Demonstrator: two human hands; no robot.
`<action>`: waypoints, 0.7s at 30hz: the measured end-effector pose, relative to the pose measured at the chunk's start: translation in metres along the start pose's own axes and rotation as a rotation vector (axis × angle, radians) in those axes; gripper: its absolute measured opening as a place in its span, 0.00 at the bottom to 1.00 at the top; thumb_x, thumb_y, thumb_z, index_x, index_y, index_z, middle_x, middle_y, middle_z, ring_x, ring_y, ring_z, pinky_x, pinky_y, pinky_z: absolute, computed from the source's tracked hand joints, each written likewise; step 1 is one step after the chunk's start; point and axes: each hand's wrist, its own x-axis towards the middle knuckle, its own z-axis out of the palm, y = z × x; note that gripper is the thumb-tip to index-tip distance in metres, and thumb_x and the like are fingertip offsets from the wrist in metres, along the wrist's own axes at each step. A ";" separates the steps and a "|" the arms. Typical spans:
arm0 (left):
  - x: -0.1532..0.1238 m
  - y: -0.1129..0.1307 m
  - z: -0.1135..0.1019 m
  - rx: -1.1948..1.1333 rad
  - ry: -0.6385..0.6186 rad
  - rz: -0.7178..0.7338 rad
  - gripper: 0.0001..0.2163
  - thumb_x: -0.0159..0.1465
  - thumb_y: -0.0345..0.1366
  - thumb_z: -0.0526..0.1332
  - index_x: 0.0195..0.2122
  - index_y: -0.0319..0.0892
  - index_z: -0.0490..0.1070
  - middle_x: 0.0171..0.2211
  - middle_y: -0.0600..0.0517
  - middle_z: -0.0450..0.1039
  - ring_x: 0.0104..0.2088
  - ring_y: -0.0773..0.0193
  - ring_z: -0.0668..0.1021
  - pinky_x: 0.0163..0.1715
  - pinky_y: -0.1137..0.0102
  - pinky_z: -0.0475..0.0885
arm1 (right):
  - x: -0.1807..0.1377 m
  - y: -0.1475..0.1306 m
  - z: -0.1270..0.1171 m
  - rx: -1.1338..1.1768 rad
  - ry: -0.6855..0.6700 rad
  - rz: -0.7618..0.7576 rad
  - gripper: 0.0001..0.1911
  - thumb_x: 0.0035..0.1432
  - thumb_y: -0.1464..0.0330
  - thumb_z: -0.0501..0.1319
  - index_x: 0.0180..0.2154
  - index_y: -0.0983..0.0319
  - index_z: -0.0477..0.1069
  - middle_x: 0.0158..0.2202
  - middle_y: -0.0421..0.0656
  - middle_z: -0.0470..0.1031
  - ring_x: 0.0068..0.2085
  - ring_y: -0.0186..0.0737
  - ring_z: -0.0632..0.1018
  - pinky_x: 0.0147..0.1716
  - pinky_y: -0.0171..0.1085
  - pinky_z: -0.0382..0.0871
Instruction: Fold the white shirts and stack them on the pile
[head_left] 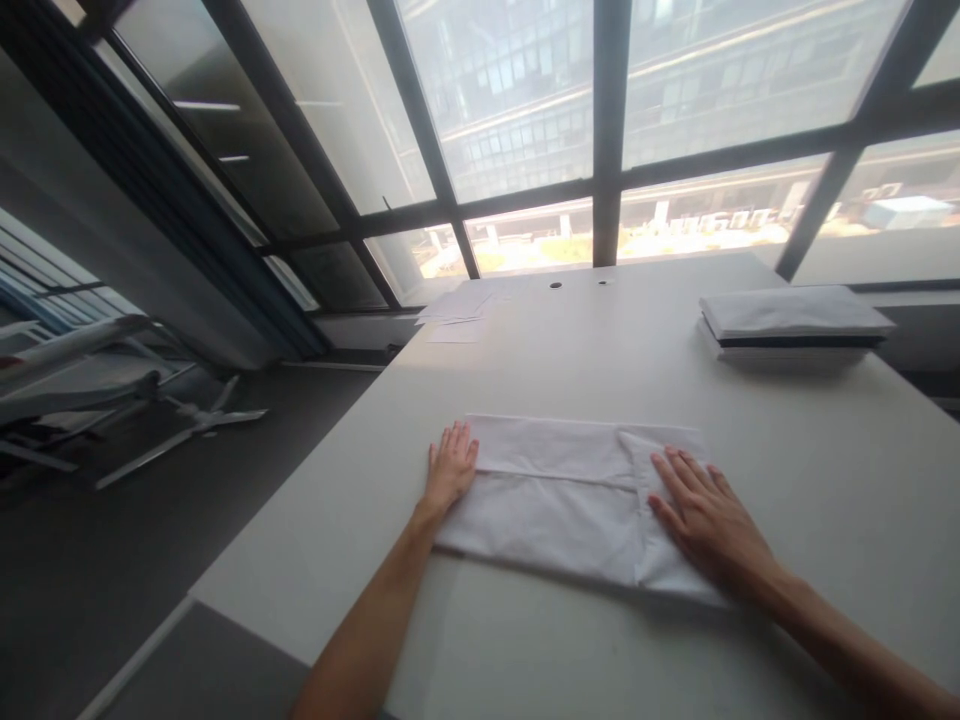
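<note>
While the left hand (451, 468) lies flat, fingers out, on the left end of a folded white cloth (555, 515), gripping nothing, the right hand (701, 512) is spread over the right end, same deal. Cloth's on a white table (585, 372), papers (456, 312) back left, folded stack (795, 312) back right, big windows (510, 90) behind.

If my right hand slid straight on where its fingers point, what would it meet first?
Your right hand would first cross more of the folded white cloth beneath it; beyond come the tabletop and probably the window, though depth is unclear.
</note>
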 end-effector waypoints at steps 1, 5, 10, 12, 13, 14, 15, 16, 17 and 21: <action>0.002 -0.003 -0.004 -0.074 0.017 -0.021 0.24 0.73 0.42 0.46 0.67 0.40 0.61 0.69 0.43 0.57 0.69 0.54 0.59 0.67 0.53 0.52 | 0.000 0.001 0.000 -0.002 0.001 -0.004 0.35 0.69 0.51 0.44 0.69 0.63 0.56 0.71 0.50 0.54 0.71 0.50 0.56 0.68 0.54 0.48; 0.003 -0.028 -0.028 -0.232 0.058 -0.117 0.21 0.71 0.41 0.49 0.60 0.38 0.69 0.59 0.42 0.73 0.56 0.58 0.76 0.55 0.68 0.68 | 0.002 0.004 0.000 -0.004 0.008 -0.024 0.34 0.69 0.52 0.44 0.69 0.62 0.55 0.71 0.49 0.54 0.71 0.49 0.55 0.68 0.54 0.48; -0.008 -0.047 -0.041 -0.270 -0.008 -0.200 0.16 0.67 0.43 0.55 0.39 0.40 0.79 0.38 0.47 0.81 0.40 0.59 0.81 0.38 0.72 0.70 | 0.003 0.007 0.003 -0.020 0.028 -0.032 0.34 0.69 0.52 0.45 0.69 0.61 0.55 0.71 0.49 0.55 0.71 0.49 0.56 0.68 0.54 0.49; -0.011 -0.047 -0.040 -0.280 -0.041 -0.227 0.18 0.66 0.47 0.55 0.31 0.40 0.78 0.30 0.48 0.79 0.34 0.59 0.79 0.32 0.72 0.67 | 0.003 0.008 0.003 -0.024 0.030 -0.037 0.34 0.69 0.52 0.45 0.69 0.61 0.55 0.71 0.49 0.55 0.71 0.49 0.56 0.68 0.54 0.49; -0.011 -0.046 -0.039 -0.285 -0.057 -0.237 0.19 0.65 0.49 0.56 0.28 0.39 0.76 0.26 0.49 0.77 0.31 0.59 0.78 0.30 0.72 0.65 | 0.003 0.008 0.003 -0.025 0.030 -0.041 0.33 0.70 0.53 0.45 0.69 0.61 0.55 0.71 0.49 0.55 0.71 0.49 0.56 0.68 0.54 0.50; -0.011 -0.045 -0.038 -0.289 -0.074 -0.245 0.21 0.65 0.51 0.56 0.25 0.39 0.75 0.23 0.51 0.74 0.28 0.60 0.77 0.27 0.72 0.63 | 0.003 0.008 0.003 -0.025 0.030 -0.044 0.33 0.70 0.53 0.45 0.69 0.61 0.54 0.71 0.49 0.55 0.71 0.49 0.56 0.68 0.54 0.50; -0.011 -0.043 -0.038 -0.292 -0.091 -0.248 0.23 0.64 0.53 0.56 0.23 0.39 0.73 0.20 0.52 0.71 0.26 0.61 0.75 0.25 0.72 0.61 | 0.003 0.008 0.003 -0.025 0.030 -0.046 0.33 0.70 0.53 0.45 0.69 0.61 0.54 0.71 0.49 0.55 0.71 0.49 0.56 0.68 0.54 0.50; -0.012 -0.042 -0.038 -0.294 -0.109 -0.248 0.24 0.64 0.54 0.56 0.21 0.40 0.70 0.18 0.53 0.68 0.24 0.62 0.73 0.24 0.72 0.59 | 0.003 0.008 0.002 -0.025 0.031 -0.047 0.33 0.70 0.53 0.45 0.69 0.61 0.54 0.71 0.50 0.56 0.71 0.50 0.57 0.67 0.54 0.51; -0.012 -0.040 -0.039 -0.297 -0.124 -0.244 0.24 0.63 0.55 0.57 0.19 0.40 0.68 0.17 0.54 0.66 0.22 0.63 0.71 0.23 0.72 0.57 | 0.004 0.008 0.002 -0.024 0.033 -0.048 0.33 0.70 0.53 0.45 0.69 0.61 0.54 0.71 0.50 0.56 0.70 0.50 0.57 0.67 0.55 0.51; -0.018 -0.028 -0.042 -0.279 -0.115 -0.198 0.21 0.62 0.53 0.59 0.21 0.42 0.66 0.19 0.55 0.65 0.23 0.65 0.68 0.24 0.72 0.56 | 0.005 0.008 0.001 -0.015 0.036 -0.054 0.33 0.69 0.54 0.46 0.69 0.61 0.55 0.70 0.51 0.57 0.70 0.51 0.58 0.67 0.55 0.51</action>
